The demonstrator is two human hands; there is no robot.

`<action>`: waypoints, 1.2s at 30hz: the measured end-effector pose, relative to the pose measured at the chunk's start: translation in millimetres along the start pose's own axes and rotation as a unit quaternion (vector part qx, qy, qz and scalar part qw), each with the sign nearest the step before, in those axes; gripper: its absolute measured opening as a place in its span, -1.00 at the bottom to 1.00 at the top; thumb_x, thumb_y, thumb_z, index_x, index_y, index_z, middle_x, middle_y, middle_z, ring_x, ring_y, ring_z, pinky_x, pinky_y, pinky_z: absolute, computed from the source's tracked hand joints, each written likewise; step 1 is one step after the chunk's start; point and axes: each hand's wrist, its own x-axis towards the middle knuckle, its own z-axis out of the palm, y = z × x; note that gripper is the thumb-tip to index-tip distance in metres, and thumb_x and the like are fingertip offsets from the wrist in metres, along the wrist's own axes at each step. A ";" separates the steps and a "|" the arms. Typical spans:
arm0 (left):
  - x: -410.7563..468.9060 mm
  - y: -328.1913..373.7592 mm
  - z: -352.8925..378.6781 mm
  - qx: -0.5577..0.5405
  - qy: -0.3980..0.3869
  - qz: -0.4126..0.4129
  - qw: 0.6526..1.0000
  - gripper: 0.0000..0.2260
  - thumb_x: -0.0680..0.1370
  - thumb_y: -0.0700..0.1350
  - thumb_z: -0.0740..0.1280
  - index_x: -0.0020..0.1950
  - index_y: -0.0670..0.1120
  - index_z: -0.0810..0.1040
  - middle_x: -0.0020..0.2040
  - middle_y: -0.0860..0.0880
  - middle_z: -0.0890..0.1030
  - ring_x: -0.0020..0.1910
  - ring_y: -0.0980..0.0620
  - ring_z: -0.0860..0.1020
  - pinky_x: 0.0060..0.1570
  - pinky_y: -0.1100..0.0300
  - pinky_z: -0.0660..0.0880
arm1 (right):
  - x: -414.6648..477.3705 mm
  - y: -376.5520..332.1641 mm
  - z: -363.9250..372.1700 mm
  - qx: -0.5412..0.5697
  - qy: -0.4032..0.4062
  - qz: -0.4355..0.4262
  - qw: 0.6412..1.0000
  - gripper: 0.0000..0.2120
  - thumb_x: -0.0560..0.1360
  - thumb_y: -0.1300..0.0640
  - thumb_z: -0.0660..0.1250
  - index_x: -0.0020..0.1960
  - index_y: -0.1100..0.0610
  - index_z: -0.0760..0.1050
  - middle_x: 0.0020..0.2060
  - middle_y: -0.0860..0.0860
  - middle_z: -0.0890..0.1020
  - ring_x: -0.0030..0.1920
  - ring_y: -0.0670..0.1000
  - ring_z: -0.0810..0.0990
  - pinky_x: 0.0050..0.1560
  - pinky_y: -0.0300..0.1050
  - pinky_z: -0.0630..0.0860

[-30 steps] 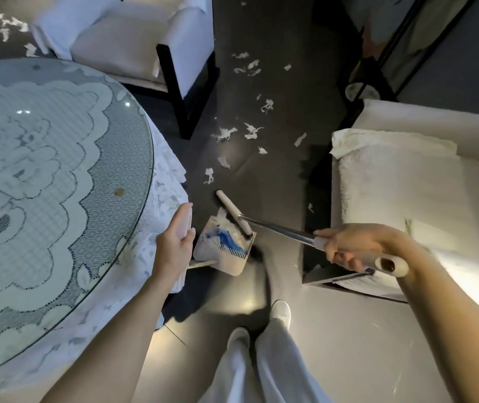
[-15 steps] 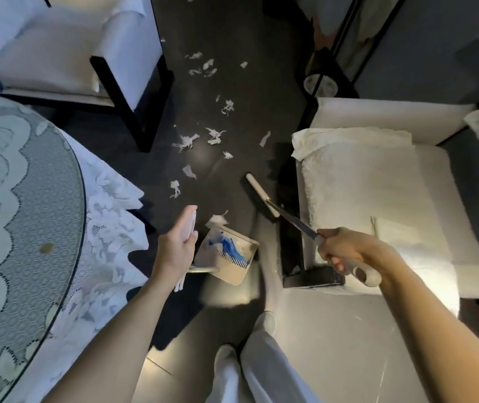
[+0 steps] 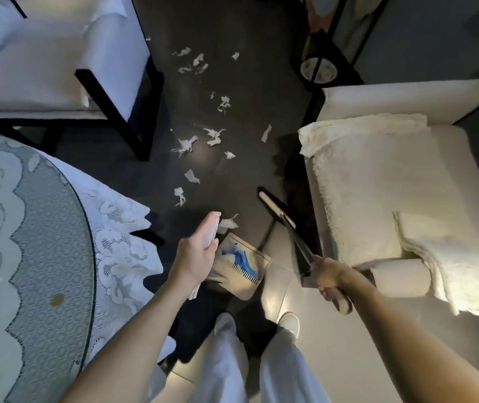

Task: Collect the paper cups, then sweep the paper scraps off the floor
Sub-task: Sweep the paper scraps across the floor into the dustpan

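Left hand (image 3: pixel 196 261) grip closed on dustpan (image 3: pixel 239 264) handle, right hand (image 3: pixel 330 276) grip closed on broom (image 3: pixel 276 209) handle.

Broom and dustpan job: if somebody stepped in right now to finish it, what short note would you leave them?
Left hand: grip closed on the dustpan's white handle.
Right hand: grip closed on the broom handle; broom head is on the floor beside the white armchair.
Dustpan: low, in front of the feet, already holding white and blue scraps.
Done: some scraps collected. No paper cups in view.
Left: paper scraps lie scattered across the dark floor ahead, between the two chairs, one piece just beyond the dustpan. Sweep them in.
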 end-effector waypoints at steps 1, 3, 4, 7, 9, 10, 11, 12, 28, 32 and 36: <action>4.0 3.5 1.6 -0.001 -0.002 0.007 1.000 -0.48 0.52 -0.40 0.28 0.45 -0.08 0.39 0.31 0.08 0.48 0.32 0.26 0.31 0.15 0.69 0.14 | -7.5 -1.4 4.6 0.021 -0.017 0.006 1.000 -0.46 0.55 0.34 0.17 0.50 0.12 0.16 -0.35 0.02 0.38 -0.44 -0.04 0.41 -0.66 -0.32 0.37; 10.9 8.8 3.2 -0.007 -0.022 0.018 1.000 -0.48 0.53 -0.40 0.28 0.45 -0.06 0.38 0.35 -0.01 0.49 0.31 0.17 0.38 0.06 0.73 0.16 | -23.8 -4.8 6.5 0.114 -0.062 0.031 0.991 -0.58 0.55 0.32 0.21 0.34 0.04 0.28 -0.45 0.02 0.40 -0.54 -0.08 0.39 -0.62 -0.28 0.34; 13.4 10.4 3.6 -0.013 -0.032 0.019 0.999 -0.48 0.54 -0.38 0.28 0.45 -0.03 0.38 0.36 -0.04 0.50 0.30 0.12 0.41 0.02 0.74 0.17 | -33.2 -5.4 3.8 0.165 -0.078 0.043 0.982 -0.67 0.55 0.31 0.24 0.24 0.02 0.32 -0.51 0.00 0.41 -0.58 -0.10 0.37 -0.60 -0.29 0.32; 20.2 14.8 4.8 -0.017 -0.056 0.029 0.998 -0.49 0.54 -0.36 0.28 0.45 -0.01 0.38 0.33 -0.08 0.53 0.24 0.05 0.49 -0.04 0.75 0.19 | -62.4 -2.3 -7.3 0.246 -0.077 0.062 0.964 -0.86 0.56 0.28 0.24 0.08 0.11 0.42 -0.53 -0.01 0.42 -0.61 -0.12 0.36 -0.63 -0.33 0.31; 21.2 20.5 6.9 -0.009 -0.069 0.053 0.996 -0.49 0.54 -0.37 0.28 0.46 -0.04 0.38 0.33 -0.08 0.53 0.27 -0.03 0.49 0.02 0.75 0.15 | -79.5 1.7 -5.8 0.283 -0.070 0.060 0.955 -0.88 0.57 0.29 0.20 0.06 0.14 0.43 -0.50 -0.01 0.42 -0.62 -0.13 0.36 -0.65 -0.34 0.30; 21.0 23.5 8.7 -0.006 -0.075 0.066 0.995 -0.50 0.54 -0.37 0.27 0.46 -0.06 0.38 0.33 -0.09 0.53 0.27 -0.07 0.49 0.04 0.74 0.14 | -85.7 4.2 -2.8 0.300 -0.058 0.057 0.950 -0.85 0.57 0.29 0.19 0.10 0.13 0.43 -0.52 -0.01 0.43 -0.63 -0.13 0.37 -0.66 -0.33 0.30; 20.5 25.8 10.6 -0.005 -0.082 0.078 0.994 -0.51 0.54 -0.37 0.26 0.45 -0.08 0.38 0.32 -0.10 0.54 0.26 -0.10 0.50 0.07 0.73 0.14 | -90.9 7.4 1.6 0.311 -0.042 0.053 0.948 -0.83 0.58 0.28 0.19 0.13 0.12 0.42 -0.54 -0.02 0.44 -0.63 -0.12 0.37 -0.66 -0.34 0.30; 20.1 27.4 12.6 -0.006 -0.090 0.088 0.992 -0.51 0.54 -0.37 0.25 0.45 -0.08 0.38 0.31 -0.10 0.54 0.26 -0.11 0.51 0.11 0.69 0.16 | -96.0 9.7 6.6 0.316 -0.026 0.049 0.947 -0.82 0.59 0.27 0.19 0.16 0.11 0.41 -0.56 -0.02 0.44 -0.63 -0.12 0.38 -0.65 -0.33 0.31; 12.5 8.8 1.9 0.022 -0.161 0.064 0.985 -0.53 0.58 -0.24 0.23 0.41 0.18 0.38 0.06 -0.09 0.60 -0.22 0.16 0.57 -0.26 0.53 0.42 | -67.1 17.7 88.0 0.206 0.053 0.075 0.974 -0.56 0.49 0.36 0.14 0.36 0.24 0.31 -0.17 0.16 0.53 -0.31 0.02 0.49 -0.27 -0.17 0.48; 7.0 3.4 -3.7 0.021 -0.172 0.057 0.983 -0.53 0.59 -0.22 0.23 0.42 0.20 0.36 0.12 -0.13 0.58 -0.06 0.10 0.59 -0.08 0.33 0.54 | -77.4 13.0 83.1 0.314 -0.020 0.082 0.946 -0.82 0.52 0.31 0.17 0.11 0.24 0.40 -0.52 0.03 0.50 -0.57 -0.08 0.44 -0.56 -0.27 0.39; 5.8 3.3 -2.4 0.021 -0.157 0.044 0.986 -0.52 0.59 -0.22 0.24 0.43 0.20 0.35 0.12 -0.13 0.60 -0.18 0.09 0.53 -0.06 0.41 0.47 | -93.8 20.5 61.7 0.408 -0.033 0.061 0.910 -0.89 0.56 0.30 0.17 0.01 0.20 0.47 -0.60 0.01 0.45 -0.63 -0.09 0.41 -0.63 -0.31 0.37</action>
